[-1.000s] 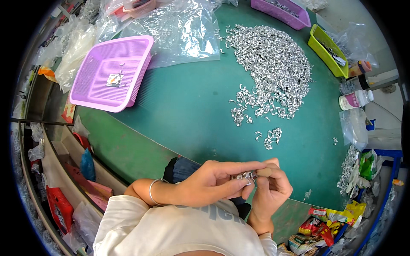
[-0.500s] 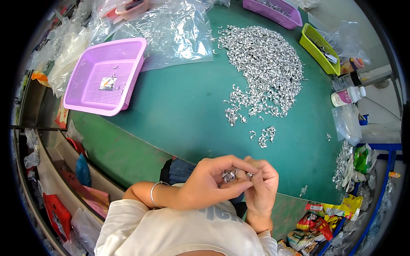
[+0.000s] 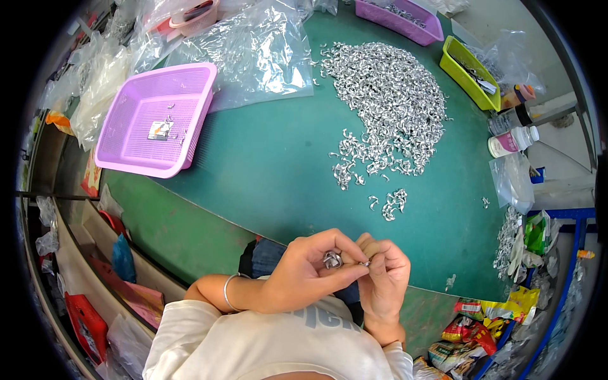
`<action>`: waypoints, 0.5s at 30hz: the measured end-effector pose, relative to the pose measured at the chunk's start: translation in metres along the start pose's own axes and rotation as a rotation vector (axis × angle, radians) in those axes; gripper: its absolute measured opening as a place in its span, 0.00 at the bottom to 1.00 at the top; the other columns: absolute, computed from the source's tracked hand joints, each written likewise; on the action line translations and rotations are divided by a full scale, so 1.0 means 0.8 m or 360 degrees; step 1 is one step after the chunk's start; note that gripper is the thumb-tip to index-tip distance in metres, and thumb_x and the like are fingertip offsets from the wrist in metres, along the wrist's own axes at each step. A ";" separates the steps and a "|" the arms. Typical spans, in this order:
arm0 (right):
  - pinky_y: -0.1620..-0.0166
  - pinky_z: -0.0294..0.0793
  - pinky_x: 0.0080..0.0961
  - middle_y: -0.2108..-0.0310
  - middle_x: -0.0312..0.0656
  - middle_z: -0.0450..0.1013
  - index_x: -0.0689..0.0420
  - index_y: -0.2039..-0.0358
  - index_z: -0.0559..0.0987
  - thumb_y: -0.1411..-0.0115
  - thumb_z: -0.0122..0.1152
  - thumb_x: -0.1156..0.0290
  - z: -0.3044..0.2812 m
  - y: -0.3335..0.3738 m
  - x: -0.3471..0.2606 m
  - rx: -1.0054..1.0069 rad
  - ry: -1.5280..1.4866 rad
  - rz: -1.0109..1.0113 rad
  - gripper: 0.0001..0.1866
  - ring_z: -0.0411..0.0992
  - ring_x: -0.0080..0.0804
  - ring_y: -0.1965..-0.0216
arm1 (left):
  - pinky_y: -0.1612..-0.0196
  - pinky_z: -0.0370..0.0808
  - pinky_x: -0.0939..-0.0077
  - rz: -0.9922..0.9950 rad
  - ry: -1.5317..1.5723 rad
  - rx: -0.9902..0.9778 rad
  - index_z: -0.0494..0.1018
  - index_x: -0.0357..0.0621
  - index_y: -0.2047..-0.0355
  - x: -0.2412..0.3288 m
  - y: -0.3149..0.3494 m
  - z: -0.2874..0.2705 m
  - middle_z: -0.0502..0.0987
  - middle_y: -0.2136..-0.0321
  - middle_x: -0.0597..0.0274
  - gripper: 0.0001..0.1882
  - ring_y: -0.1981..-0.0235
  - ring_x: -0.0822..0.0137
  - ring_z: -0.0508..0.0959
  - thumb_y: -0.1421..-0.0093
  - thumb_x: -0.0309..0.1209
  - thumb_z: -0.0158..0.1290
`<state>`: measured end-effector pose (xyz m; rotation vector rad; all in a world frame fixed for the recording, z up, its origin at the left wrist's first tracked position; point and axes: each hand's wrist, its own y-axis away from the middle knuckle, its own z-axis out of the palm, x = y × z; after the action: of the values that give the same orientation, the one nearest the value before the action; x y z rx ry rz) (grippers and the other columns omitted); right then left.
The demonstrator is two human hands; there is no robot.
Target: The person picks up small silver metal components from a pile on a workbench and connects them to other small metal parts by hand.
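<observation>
My left hand [image 3: 297, 272] is curled around several small, shiny, curved silver metal pieces [image 3: 332, 259] that show in its palm. Its thumb and fingertips meet those of my right hand [image 3: 387, 273] just past the table's near edge. A tiny silver piece [image 3: 365, 263] is pinched where the fingertips come together; its exact form is too small to make out. My right fingers are bent and closed at it. Beyond my hands lies a little cluster of similar pieces [image 3: 394, 204], and behind that a large heap [image 3: 389, 95] spreads over the green tabletop [image 3: 272, 164].
A purple basket [image 3: 136, 168] holding a few pieces and a small packet stands at the left. Clear plastic sheeting [image 3: 253, 63] lies behind it. At the far right are a purple tray [image 3: 427, 31], a green tray [image 3: 468, 82] and a white bottle [image 3: 513, 141].
Both hands remain together, with only slight finger movement. The pinched piece sits a little further left, and the pieces in my left palm have shifted. The whole view has tilted slightly.
</observation>
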<state>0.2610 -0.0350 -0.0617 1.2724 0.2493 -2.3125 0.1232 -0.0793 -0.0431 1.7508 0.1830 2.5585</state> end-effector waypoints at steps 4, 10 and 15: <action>0.67 0.62 0.20 0.74 0.40 0.68 0.66 0.72 0.72 0.43 0.54 0.70 0.002 0.000 -0.001 0.0012 0.0023 -0.0012 0.10 0.61 0.24 0.71 | 0.79 0.56 0.90 -0.0015 0.0032 0.0005 0.71 0.37 0.69 0.001 0.000 0.001 0.68 0.80 0.73 0.06 0.80 0.86 0.61 0.48 0.22 0.55; 0.67 0.62 0.20 0.74 0.40 0.68 0.66 0.73 0.72 0.43 0.54 0.71 0.003 0.001 -0.002 0.0045 0.0095 -0.0073 0.10 0.62 0.24 0.71 | 0.76 0.59 0.89 0.0048 0.0042 -0.0040 0.70 0.36 0.68 -0.003 0.000 -0.001 0.69 0.77 0.70 0.07 0.76 0.85 0.63 0.48 0.21 0.54; 0.68 0.66 0.18 0.75 0.42 0.68 0.67 0.73 0.71 0.43 0.51 0.79 0.002 -0.005 -0.003 0.0287 0.0483 -0.0390 0.04 0.66 0.24 0.73 | 0.75 0.60 0.88 -0.0221 0.0541 -0.0125 0.64 0.35 0.55 0.002 -0.009 -0.004 0.69 0.67 0.62 0.13 0.76 0.81 0.63 0.42 0.21 0.44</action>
<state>0.2590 -0.0317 -0.0595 1.7748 0.3197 -2.3772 0.1191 -0.0725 -0.0438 1.2213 0.2015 2.6979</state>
